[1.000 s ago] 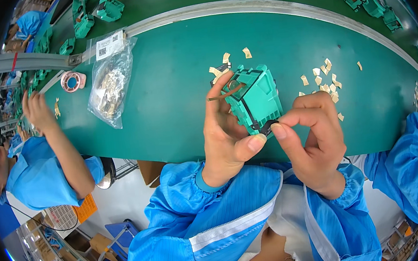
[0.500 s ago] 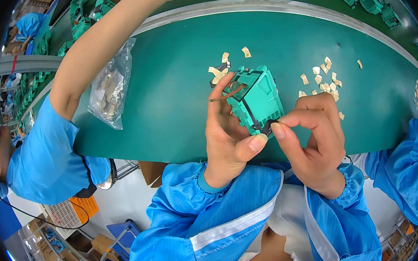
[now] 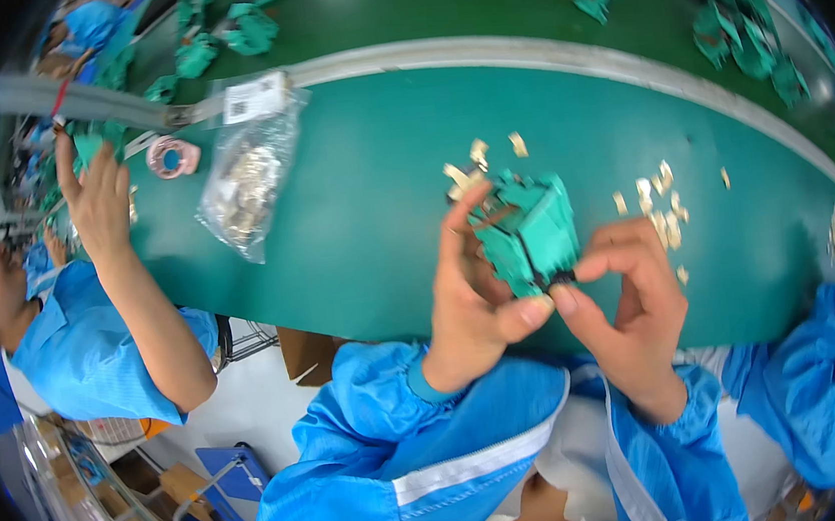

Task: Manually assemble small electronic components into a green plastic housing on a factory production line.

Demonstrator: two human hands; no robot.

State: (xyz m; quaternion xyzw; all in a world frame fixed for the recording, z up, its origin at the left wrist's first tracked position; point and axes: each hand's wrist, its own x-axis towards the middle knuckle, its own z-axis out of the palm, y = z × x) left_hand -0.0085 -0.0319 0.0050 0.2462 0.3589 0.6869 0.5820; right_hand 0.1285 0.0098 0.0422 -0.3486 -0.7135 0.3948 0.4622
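Green tabletop (image 3: 360, 186), left hand (image 3: 471, 321) curled around teal housing (image 3: 547, 230), right hand (image 3: 635, 305) pinching black piece (image 3: 561, 277).

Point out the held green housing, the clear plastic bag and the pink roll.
Green housing (image 3: 550, 228), head view: its right-hand wall.
Clear plastic bag (image 3: 249, 181), head view: its filled middle.
Pink roll (image 3: 191, 158), head view: right part of its rim.

The person's left hand (image 3: 473, 313) is cupped, palm facing right, its thumb (image 3: 524, 321) pointing toward the right hand (image 3: 635, 302), which I see pinching between thumb and bent forefinger (image 3: 613, 260). Both wrists (image 3: 445, 366) rise from the near side, angled inward.
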